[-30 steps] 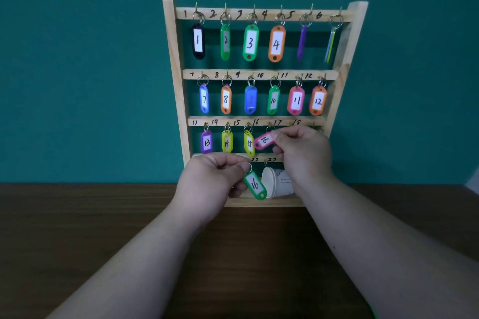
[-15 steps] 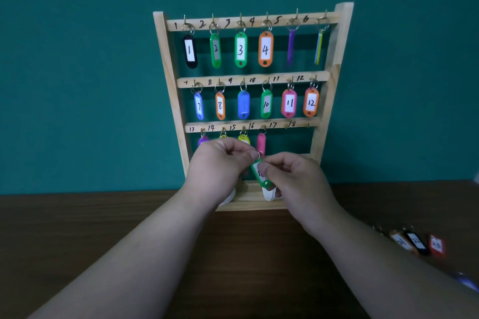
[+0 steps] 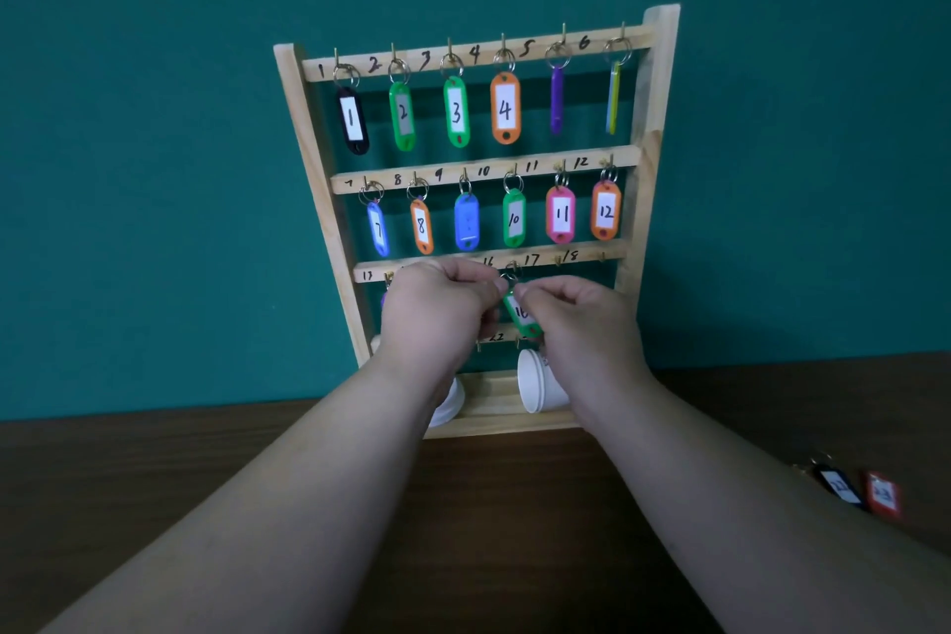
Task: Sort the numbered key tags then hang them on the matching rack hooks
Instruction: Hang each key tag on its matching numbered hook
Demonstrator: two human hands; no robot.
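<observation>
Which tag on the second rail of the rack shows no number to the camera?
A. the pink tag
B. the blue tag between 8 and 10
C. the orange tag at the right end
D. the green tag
B: the blue tag between the orange 8 tag and the green 10 tag shows only a plain blue face; the pink tag reads 11, the right orange tag 12.

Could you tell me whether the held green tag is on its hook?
Cannot tell: the green tag is tilted, ring at the hook, left hand and right hand pinching it.
</observation>
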